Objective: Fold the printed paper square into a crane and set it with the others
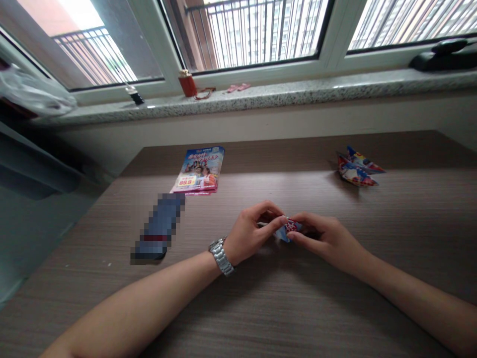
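Both hands meet over the middle of the wooden table [238,303]. Between them is a small piece of folded printed paper [290,228], light blue with red. My left hand [255,231], with a metal watch on its wrist, pinches the paper's left side between thumb and fingers. My right hand [324,236] grips its right side with thumb and index finger. Farther back on the right lies a folded, pointed paper piece [357,169] in blue and red, touched by neither hand.
A stack of printed flyers [201,170] lies at the back left, with a blurred dark blue phone-shaped object [159,226] in front. On the granite windowsill [290,94] stand a red container [187,83], a small black-and-white bottle [134,94] and pink items [238,88].
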### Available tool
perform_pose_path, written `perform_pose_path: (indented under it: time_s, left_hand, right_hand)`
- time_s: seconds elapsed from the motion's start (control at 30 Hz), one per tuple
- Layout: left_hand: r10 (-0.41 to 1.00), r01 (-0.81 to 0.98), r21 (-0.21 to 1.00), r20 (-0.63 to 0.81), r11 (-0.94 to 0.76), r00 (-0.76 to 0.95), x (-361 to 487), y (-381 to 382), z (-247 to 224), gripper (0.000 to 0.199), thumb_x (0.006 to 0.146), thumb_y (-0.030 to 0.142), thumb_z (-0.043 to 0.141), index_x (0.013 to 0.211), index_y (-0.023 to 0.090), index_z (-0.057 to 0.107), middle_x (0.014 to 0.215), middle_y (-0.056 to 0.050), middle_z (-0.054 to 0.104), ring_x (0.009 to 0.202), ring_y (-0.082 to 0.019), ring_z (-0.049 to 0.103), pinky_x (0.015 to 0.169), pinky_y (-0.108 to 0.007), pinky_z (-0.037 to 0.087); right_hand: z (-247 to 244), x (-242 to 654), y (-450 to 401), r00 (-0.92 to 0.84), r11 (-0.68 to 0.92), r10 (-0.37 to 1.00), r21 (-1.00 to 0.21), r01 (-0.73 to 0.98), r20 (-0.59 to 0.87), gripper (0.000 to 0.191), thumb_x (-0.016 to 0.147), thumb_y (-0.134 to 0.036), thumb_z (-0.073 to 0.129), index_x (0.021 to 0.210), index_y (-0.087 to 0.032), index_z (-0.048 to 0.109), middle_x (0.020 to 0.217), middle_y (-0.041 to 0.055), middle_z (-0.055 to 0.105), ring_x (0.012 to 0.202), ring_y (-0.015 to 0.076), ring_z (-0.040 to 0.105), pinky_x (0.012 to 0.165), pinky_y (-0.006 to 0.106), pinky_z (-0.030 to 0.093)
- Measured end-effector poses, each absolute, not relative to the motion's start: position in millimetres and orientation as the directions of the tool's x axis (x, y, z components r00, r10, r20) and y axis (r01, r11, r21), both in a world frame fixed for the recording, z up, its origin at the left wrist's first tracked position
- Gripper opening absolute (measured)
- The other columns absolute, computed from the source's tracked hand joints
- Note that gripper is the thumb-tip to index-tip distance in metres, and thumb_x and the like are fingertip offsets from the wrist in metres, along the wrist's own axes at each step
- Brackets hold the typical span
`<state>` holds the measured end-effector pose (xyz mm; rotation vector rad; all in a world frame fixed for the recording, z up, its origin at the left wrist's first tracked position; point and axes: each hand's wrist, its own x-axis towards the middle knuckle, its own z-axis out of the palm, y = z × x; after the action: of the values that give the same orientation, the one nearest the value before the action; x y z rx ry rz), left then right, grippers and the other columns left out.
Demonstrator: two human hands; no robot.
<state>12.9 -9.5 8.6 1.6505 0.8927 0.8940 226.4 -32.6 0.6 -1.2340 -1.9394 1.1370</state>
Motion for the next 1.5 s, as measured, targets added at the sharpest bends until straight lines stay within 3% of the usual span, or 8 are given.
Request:
perform_pose_path:
  time_s: [0.6, 0.93, 1.13, 1.37, 1.5]
  left_hand:
    - [0.863, 0.240, 0.912, 0.191, -0.333, 0.468, 14.1, -12.4, 10.4, 0.026, 0.093, 0.040, 0.063, 0.089, 0.015, 0.064, 0.080, -0.004, 0.066, 0.072, -0.012, 0.062, 0.063, -0.019, 0.049]
    - [0.908, 0.188, 0.941, 0.198, -0.282, 0.369, 12.1, -7.6, 8.8, 0.023, 0.092, 0.038, 0.065, 0.092, 0.015, 0.065, 0.085, -0.003, 0.069, 0.076, -0.013, 0.066, 0.069, -0.021, 0.054]
    - [0.904, 0.172, 0.968, 0.096, -0.182, 0.417, 12.7, -8.5, 7.6, 0.022, 0.092, 0.037, 0.064, 0.095, 0.015, 0.062, 0.087, -0.004, 0.068, 0.079, -0.014, 0.068, 0.070, -0.022, 0.055]
    - [0.819, 0.314, 0.857, 0.191, -0.408, 0.541, 11.9, -7.7, 10.8, 0.023, 0.096, 0.036, 0.058, 0.092, 0.015, 0.064, 0.088, -0.006, 0.066, 0.082, -0.016, 0.061, 0.077, -0.027, 0.050]
    - [0.816, 0.342, 0.826, 0.220, -0.447, 0.535, 10.3, -6.9, 10.3, 0.025, 0.098, 0.036, 0.054, 0.088, 0.016, 0.064, 0.087, -0.006, 0.065, 0.083, -0.016, 0.059, 0.078, -0.028, 0.047]
  right_hand:
    - [1.1, 229.2, -29.6, -0.428, 0.230, 0.904, -0.852, 0.470, 0.008, 0.021, 0.092, -0.041, 0.061, 0.095, -0.022, 0.071, 0.082, 0.0008, 0.075, 0.071, 0.0174, 0.067, 0.063, 0.027, 0.048]
    - [-3.7, 230.4, -24.7, -0.394, 0.171, 0.919, -0.890, 0.422, -0.010, 0.031, 0.093, -0.049, 0.057, 0.098, -0.021, 0.070, 0.084, 0.0024, 0.075, 0.074, 0.0185, 0.069, 0.063, 0.028, 0.052]
    - [-2.7, 229.6, -26.7, -0.334, 0.138, 0.943, -0.930, 0.341, 0.017, 0.030, 0.097, -0.047, 0.052, 0.100, -0.021, 0.067, 0.087, 0.0029, 0.074, 0.072, 0.0167, 0.070, 0.067, 0.027, 0.056]
    - [-0.7, 229.1, -26.5, -0.314, 0.174, 0.948, -0.908, 0.382, 0.049, 0.034, 0.100, -0.049, 0.047, 0.095, -0.021, 0.066, 0.071, 0.0004, 0.069, 0.062, 0.0144, 0.066, 0.060, 0.026, 0.053]
    - [-2.2, 228.9, -27.2, -0.320, 0.132, 0.948, -0.923, 0.363, 0.011, 0.034, 0.099, -0.049, 0.048, 0.098, -0.021, 0.066, 0.074, 0.0008, 0.071, 0.061, 0.0137, 0.066, 0.059, 0.025, 0.053]
